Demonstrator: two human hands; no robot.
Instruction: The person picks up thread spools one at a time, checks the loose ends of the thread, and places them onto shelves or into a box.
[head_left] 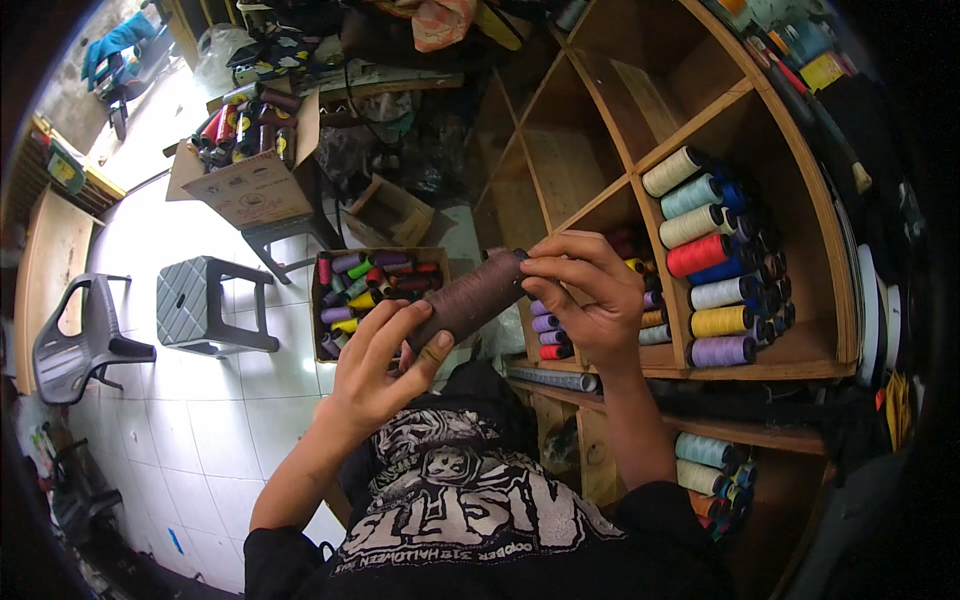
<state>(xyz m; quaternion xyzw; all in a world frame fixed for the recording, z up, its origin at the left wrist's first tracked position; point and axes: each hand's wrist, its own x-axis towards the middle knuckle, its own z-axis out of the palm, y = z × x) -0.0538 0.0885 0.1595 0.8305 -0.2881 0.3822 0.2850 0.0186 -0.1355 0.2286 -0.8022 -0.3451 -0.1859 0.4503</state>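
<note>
A large spool of dark brown thread (pixel 468 300) is held up in front of my chest, tilted with its far end toward the upper right. My left hand (pixel 385 355) wraps its fingers and thumb round the lower left end. At the other end, my right hand (pixel 590 295) pinches the dark rim of the spool's core between fingertips and thumb. Just beyond the spool, an open carton (pixel 445 262) on the floor holds many coloured thread spools, partly hidden behind my left hand.
To the right stands a wooden cubby shelf (pixel 632 170), with stacked spools such as a red spool (pixel 698 256). Another cardboard box (pixel 245 195) full of spools rests on a stool. A grey plastic stool (pixel 205 300) and a dark chair (pixel 90 335) stand on the tiled floor.
</note>
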